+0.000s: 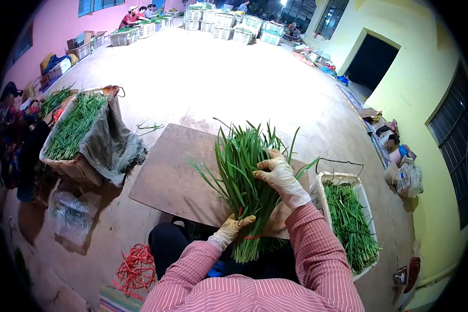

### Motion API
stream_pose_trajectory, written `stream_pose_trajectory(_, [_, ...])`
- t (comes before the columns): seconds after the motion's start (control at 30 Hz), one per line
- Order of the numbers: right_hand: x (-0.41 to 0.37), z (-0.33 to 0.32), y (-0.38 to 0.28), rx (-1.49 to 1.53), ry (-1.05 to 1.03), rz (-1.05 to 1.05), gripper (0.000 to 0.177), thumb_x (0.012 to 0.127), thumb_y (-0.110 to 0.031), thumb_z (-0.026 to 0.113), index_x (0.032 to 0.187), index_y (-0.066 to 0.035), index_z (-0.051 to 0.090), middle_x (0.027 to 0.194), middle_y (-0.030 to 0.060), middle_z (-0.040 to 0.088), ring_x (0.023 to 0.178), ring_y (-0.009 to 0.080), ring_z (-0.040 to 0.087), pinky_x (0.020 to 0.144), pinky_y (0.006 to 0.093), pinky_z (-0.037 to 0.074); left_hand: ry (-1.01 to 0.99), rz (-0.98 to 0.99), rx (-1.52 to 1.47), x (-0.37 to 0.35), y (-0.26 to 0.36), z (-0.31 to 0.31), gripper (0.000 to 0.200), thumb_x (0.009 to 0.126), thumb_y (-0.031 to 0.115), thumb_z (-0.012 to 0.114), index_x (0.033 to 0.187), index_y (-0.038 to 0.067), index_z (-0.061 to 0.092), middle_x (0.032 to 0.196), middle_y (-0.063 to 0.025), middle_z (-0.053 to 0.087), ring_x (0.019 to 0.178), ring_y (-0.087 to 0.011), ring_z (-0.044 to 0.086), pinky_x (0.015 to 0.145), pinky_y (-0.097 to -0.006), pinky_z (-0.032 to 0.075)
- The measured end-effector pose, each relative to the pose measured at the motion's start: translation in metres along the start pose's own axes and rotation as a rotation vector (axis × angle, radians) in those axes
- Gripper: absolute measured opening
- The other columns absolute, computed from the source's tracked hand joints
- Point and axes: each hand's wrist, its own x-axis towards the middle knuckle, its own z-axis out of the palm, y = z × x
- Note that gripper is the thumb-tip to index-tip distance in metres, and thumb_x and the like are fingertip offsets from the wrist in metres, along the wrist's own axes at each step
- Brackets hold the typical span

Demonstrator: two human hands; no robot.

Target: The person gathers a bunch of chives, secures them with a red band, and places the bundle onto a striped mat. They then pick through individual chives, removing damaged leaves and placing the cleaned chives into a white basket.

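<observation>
A large bunch of long, flat green leaves, which look like garlic chives (pixel 244 171), stands tilted over my lap with its cut stem ends toward me. Red ties (pixel 253 237) show low on the bunch. My left hand (pixel 231 230), in a pale work glove, is closed around the stems from the left, near a tie. Higher up on the right side, my gloved right hand (pixel 281 179) curls its fingers over the leaves. Some of its grip is hidden among the leaves. Behind the bunch lies a brown board (pixel 171 161).
To my right stands a white crate (pixel 321 195) of bundled greens. At left, a lined crate (pixel 78 165) holds more greens. Red ties (pixel 136 268) lie on the floor by my left knee. Stacked crates (pixel 223 25) and several people are at the back.
</observation>
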Motion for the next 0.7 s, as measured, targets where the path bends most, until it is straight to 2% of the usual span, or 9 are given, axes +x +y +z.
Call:
stream_pose_trajectory(0.33, [-0.011, -0.012, -0.001, -0.159, 0.124, -0.149, 0.013, 0.071, -0.024, 0.077, 0.080, -0.015, 0.075, 0.132, 0.0073, 0.055, 0.131, 0.0361, 0.036, 0.109, 0.0480, 0.026, -0.029, 0.014, 0.028, 0.011, -0.011, -0.014, 0.050, 0.076, 0.022, 0.079, 0.115, 0.000, 0.059, 0.106, -0.0078, 0.066, 0.097, -0.0162, 0.062, 0.088, -0.0308, 0.050])
stream_pose_trajectory(0.4, [-0.014, -0.017, -0.006, -0.442, 0.286, -0.514, 0.028, 0.071, -0.016, 0.076, 0.098, -0.011, 0.072, 0.135, 0.0174, 0.049, 0.124, 0.0369, 0.045, 0.102, 0.0436, 0.039, -0.043, 0.016, -0.005, 0.016, -0.013, -0.018, 0.051, 0.073, 0.025, 0.081, 0.113, 0.000, 0.059, 0.105, -0.0078, 0.066, 0.096, -0.0166, 0.062, 0.088, -0.0309, 0.050])
stream_pose_trajectory(0.43, [-0.014, -0.016, -0.010, -0.436, 0.282, -0.517, 0.028, 0.071, -0.016, 0.076, 0.098, -0.011, 0.072, 0.135, 0.0174, 0.049, 0.124, 0.0369, 0.045, 0.102, 0.0436, 0.039, -0.035, 0.017, -0.006, 0.016, -0.014, -0.021, 0.051, 0.073, 0.025, 0.081, 0.113, 0.000, 0.059, 0.105, -0.0078, 0.066, 0.096, -0.0166, 0.062, 0.088, -0.0309, 0.050])
stream_pose_trajectory(0.5, [-0.014, -0.017, -0.017, 0.340, 0.207, -0.309, 0.046, 0.081, -0.020, 0.068, 0.126, -0.022, 0.057, 0.143, 0.0059, 0.042, 0.129, 0.0262, 0.040, 0.109, 0.0403, 0.034, -0.058, -0.001, 0.045, 0.018, -0.015, -0.025, 0.049, 0.076, 0.023, 0.078, 0.116, 0.003, 0.058, 0.107, -0.0056, 0.064, 0.097, -0.0168, 0.061, 0.087, -0.0333, 0.049])
stream_pose_trajectory(0.53, [-0.013, -0.030, -0.015, -0.389, 0.418, -0.514, 0.059, 0.084, -0.021, 0.064, 0.139, -0.023, 0.042, 0.145, 0.0056, 0.039, 0.123, 0.0227, 0.046, 0.106, 0.0355, 0.038, -0.055, -0.003, 0.043, 0.017, -0.015, -0.024, 0.049, 0.076, 0.023, 0.078, 0.116, 0.003, 0.058, 0.107, -0.0056, 0.064, 0.097, -0.0168, 0.061, 0.087, -0.0333, 0.049])
stream_pose_trajectory(0.57, [-0.008, -0.046, -0.016, -0.026, 0.350, -0.382, 0.054, 0.086, -0.023, 0.063, 0.136, -0.017, 0.045, 0.144, 0.0058, 0.040, 0.118, 0.0229, 0.051, 0.105, 0.0355, 0.039, -0.051, -0.004, 0.022, 0.016, -0.014, -0.022, 0.049, 0.075, 0.022, 0.078, 0.115, 0.003, 0.058, 0.107, -0.0056, 0.064, 0.097, -0.0166, 0.061, 0.086, -0.0334, 0.049])
stream_pose_trajectory(0.6, [-0.006, -0.058, -0.010, 0.093, 0.364, -0.385, 0.051, 0.087, -0.025, 0.063, 0.135, -0.017, 0.047, 0.143, 0.0072, 0.041, 0.118, 0.0226, 0.051, 0.104, 0.0356, 0.041, -0.049, -0.006, 0.004, 0.013, -0.013, -0.020, 0.048, 0.075, 0.021, 0.078, 0.115, 0.003, 0.058, 0.107, -0.0056, 0.064, 0.097, -0.0164, 0.061, 0.086, -0.0334, 0.049])
stream_pose_trajectory(0.67, [-0.010, -0.083, 0.007, -0.002, 0.663, -0.474, 0.047, 0.085, -0.018, 0.064, 0.131, -0.015, 0.053, 0.141, 0.0085, 0.044, 0.126, 0.0253, 0.045, 0.105, 0.0378, 0.039, -0.023, -0.017, 0.023, 0.010, -0.010, -0.016, 0.047, 0.075, 0.019, 0.078, 0.115, 0.003, 0.059, 0.107, -0.0055, 0.064, 0.096, -0.0164, 0.061, 0.086, -0.0335, 0.050])
stream_pose_trajectory(0.7, [-0.013, -0.096, 0.045, -0.798, 0.685, -0.520, 0.051, 0.081, -0.015, 0.066, 0.129, -0.007, 0.052, 0.143, 0.0117, 0.041, 0.130, 0.0307, 0.040, 0.107, 0.0397, 0.036, 0.004, -0.020, 0.040, 0.010, -0.008, -0.015, 0.047, 0.075, 0.018, 0.078, 0.115, 0.004, 0.059, 0.107, -0.0053, 0.064, 0.096, -0.0165, 0.061, 0.086, -0.0335, 0.050])
